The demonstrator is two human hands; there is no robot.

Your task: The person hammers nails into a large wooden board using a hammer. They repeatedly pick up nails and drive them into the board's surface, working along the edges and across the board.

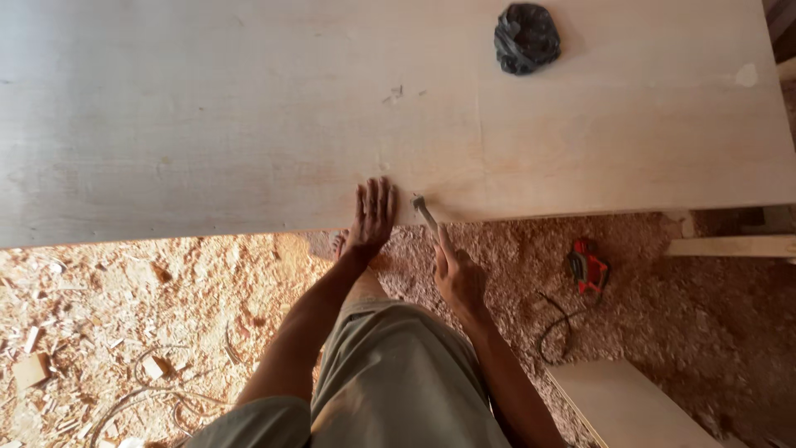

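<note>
A large pale plywood sheet (pixel 249 108) fills the upper half of the view. My left hand (pixel 371 217) lies flat on its near edge, fingers spread. Just to the right, my right hand (pixel 456 275) grips the handle of a small hammer (pixel 424 211), index finger stretched along it. The metal hammer head rests at the sheet's near edge, close beside my left fingertips.
A crumpled black bag (pixel 526 37) lies on the sheet at the far right. The floor is covered in sawdust and wood chips (pixel 124 315). A red power tool (pixel 587 267) with a cord lies on the floor at right, near a plywood offcut (pixel 622 406) and a timber batten (pixel 730 246).
</note>
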